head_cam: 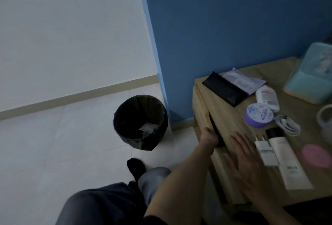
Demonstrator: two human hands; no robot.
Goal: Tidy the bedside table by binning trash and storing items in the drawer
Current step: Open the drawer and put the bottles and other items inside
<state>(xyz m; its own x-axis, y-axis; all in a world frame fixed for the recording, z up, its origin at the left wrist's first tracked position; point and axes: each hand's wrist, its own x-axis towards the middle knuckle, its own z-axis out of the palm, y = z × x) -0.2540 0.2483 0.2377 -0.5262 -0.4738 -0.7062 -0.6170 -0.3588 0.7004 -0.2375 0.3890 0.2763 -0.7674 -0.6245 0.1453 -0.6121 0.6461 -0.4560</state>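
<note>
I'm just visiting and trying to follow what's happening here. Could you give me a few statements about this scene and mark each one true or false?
1. The bin stands on the floor beside the bedside table. True.
2. The bin is empty. False: something pale lies at its bottom.
3. The left hand has its fingers hooked at the drawer opening. True.
4. The right hand is holding the white charger. False: it lies flat and open on the tabletop beside the charger.
5. The purple tub is already in the drawer. False: it sits on the tabletop, near the white cable.
</note>
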